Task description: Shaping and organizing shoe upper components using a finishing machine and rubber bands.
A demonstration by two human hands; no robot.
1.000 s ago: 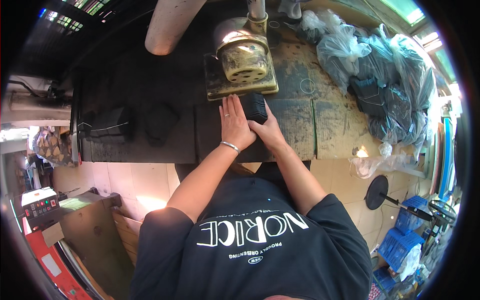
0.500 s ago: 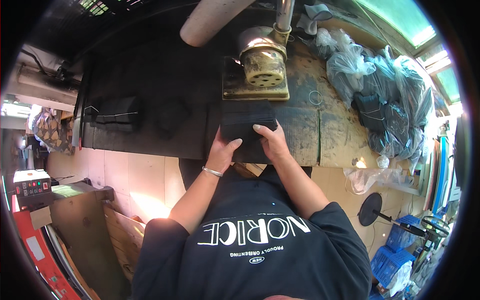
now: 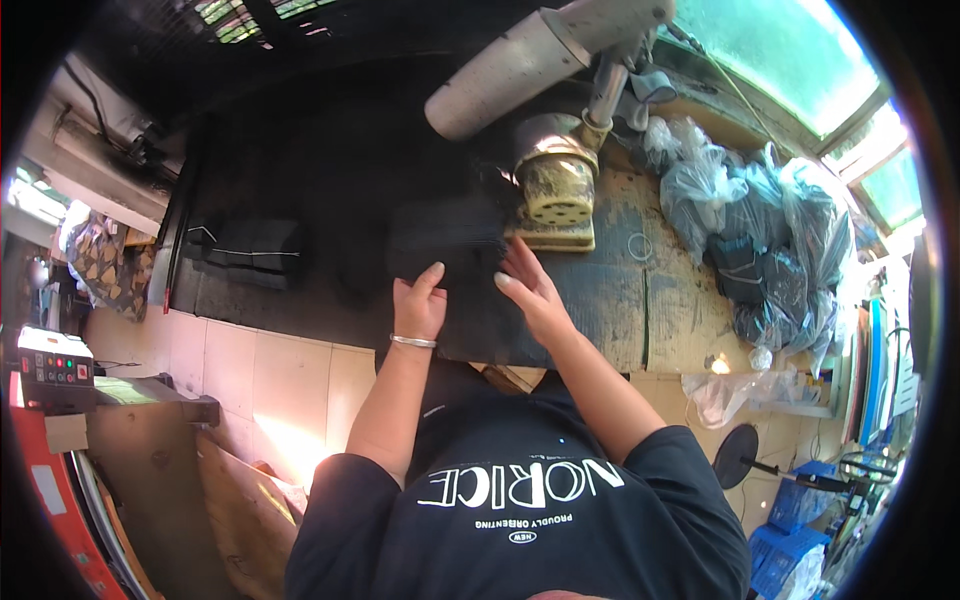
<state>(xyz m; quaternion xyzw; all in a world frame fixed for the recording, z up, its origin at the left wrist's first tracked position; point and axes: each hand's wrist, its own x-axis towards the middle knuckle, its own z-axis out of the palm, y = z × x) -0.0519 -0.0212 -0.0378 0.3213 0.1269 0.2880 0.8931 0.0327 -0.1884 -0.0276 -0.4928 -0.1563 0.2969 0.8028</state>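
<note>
A stack of thin black pieces [image 3: 440,238] is in front of me over the dark work table, blurred and hard to tell from the black surface. My left hand [image 3: 420,306], with a silver bangle at the wrist, grips the stack's near left part, thumb on top and the other fingers hidden. At its right end is my right hand [image 3: 535,297], fingers stretched and thumb apart, against or just beside the stack's edge. Beyond the right hand stands a stained, cream-coloured machine head [image 3: 558,190] with holes in its round end.
A tied black bundle [image 3: 245,250] lies at the table's left. Clear plastic bags of dark pieces [image 3: 765,240] are piled at the right. A grey duct [image 3: 505,75] hangs over the back. Blue crates [image 3: 790,535] and a control box [image 3: 55,365] stand on either side of me.
The stack and my left hand have shifted left relative to the machine. My right hand has let its grip loosen, fingers now stretched at the stack's right end. The view has tilted.
</note>
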